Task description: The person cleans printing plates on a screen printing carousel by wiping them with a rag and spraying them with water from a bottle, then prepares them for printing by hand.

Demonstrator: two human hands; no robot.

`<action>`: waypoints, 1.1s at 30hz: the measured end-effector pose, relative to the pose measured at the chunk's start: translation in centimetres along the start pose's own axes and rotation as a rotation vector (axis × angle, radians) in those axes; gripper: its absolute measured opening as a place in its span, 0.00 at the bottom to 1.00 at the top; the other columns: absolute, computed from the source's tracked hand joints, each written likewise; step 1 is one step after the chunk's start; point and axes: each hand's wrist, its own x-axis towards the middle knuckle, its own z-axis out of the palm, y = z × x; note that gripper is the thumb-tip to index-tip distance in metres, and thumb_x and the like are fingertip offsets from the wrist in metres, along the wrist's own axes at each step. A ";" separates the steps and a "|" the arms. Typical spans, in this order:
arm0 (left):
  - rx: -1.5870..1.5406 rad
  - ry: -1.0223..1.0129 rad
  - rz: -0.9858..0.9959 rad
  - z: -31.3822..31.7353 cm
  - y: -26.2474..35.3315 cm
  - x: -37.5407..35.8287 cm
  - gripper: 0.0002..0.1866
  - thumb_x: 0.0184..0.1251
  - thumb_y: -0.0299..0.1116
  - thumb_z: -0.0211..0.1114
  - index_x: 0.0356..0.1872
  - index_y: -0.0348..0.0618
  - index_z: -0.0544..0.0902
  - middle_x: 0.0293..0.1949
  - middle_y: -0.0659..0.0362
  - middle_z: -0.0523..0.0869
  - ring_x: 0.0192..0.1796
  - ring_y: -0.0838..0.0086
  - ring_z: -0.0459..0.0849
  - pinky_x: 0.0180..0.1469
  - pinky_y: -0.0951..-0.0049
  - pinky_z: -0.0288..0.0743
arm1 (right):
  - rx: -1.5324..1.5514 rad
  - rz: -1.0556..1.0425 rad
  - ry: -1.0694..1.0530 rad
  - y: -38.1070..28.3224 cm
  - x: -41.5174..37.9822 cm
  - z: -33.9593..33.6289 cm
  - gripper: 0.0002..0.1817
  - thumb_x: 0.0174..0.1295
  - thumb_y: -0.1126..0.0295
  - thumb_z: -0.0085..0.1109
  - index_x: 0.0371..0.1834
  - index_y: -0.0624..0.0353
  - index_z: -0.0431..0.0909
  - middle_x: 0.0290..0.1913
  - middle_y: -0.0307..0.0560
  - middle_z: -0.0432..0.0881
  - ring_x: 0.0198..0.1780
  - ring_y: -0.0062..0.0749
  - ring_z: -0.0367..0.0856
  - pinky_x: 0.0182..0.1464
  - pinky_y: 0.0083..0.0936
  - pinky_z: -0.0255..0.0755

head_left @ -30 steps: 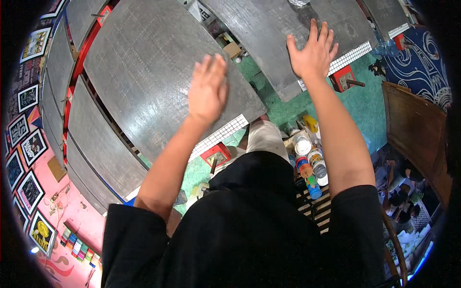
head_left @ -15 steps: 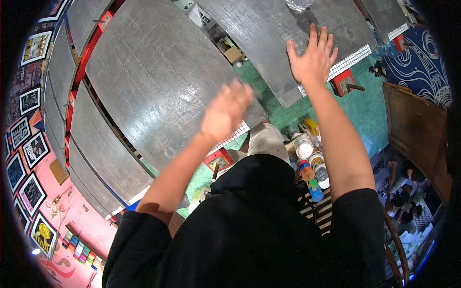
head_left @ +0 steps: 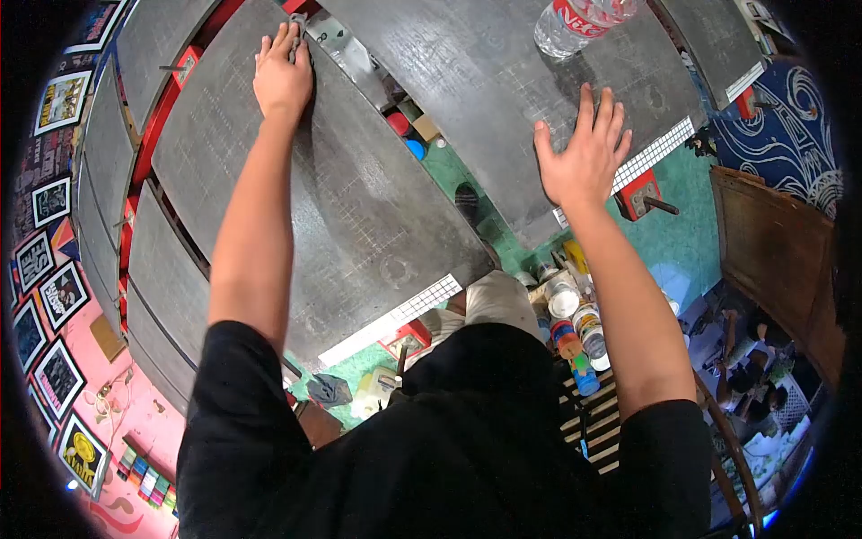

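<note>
My left hand [head_left: 283,79] is stretched far forward over the left grey board [head_left: 350,207]. A crumpled grey cloth [head_left: 299,29] shows at its fingertips and thumb, partly hidden by the hand. My right hand [head_left: 582,162] lies flat with fingers spread on the right grey board [head_left: 476,99], close to its near edge. Beyond those fingers a clear plastic bottle [head_left: 566,31] with a red label stands on the same board. A white strip with a dark grid [head_left: 391,319] runs along the left board's near edge.
More grey boards [head_left: 166,256] on red supports curve away to the left. Paint jars and bottles [head_left: 567,328] crowd a slatted rack by my right side. A wooden panel [head_left: 768,238] stands at right; framed pictures [head_left: 63,283] hang on the pink wall. Other people [head_left: 754,359] are at lower right.
My left hand has swept forward from the board's near edge to its far end. My right hand stays on its board. More of the bottle shows as the view shifts.
</note>
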 end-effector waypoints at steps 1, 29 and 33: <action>-0.013 0.031 -0.062 -0.2 1.5 -1.0 0.20 0.77 0.38 0.62 0.67 0.56 0.85 0.73 0.56 0.81 0.78 0.48 0.72 0.81 0.52 0.63 | -0.001 -0.004 -0.009 0.1 -0.2 0.0 0.48 0.67 0.39 0.59 0.85 0.54 0.59 0.86 0.58 0.54 0.87 0.59 0.49 0.84 0.64 0.42; 0.047 -0.233 -0.349 -21.1 0.7 -41.4 0.35 0.57 0.21 0.70 0.71 0.53 0.82 0.78 0.55 0.76 0.83 0.47 0.65 0.84 0.40 0.55 | -0.117 -0.053 0.037 0.9 -0.1 1.8 0.44 0.75 0.35 0.49 0.87 0.48 0.57 0.87 0.55 0.55 0.87 0.56 0.50 0.83 0.62 0.44; 0.216 0.105 -0.652 -18.7 -2.6 -34.8 0.24 0.75 0.28 0.63 0.72 0.46 0.81 0.75 0.51 0.78 0.82 0.43 0.66 0.84 0.50 0.55 | -0.120 -0.063 0.043 0.9 0.0 1.8 0.44 0.76 0.35 0.48 0.87 0.49 0.58 0.87 0.56 0.55 0.87 0.56 0.50 0.83 0.62 0.44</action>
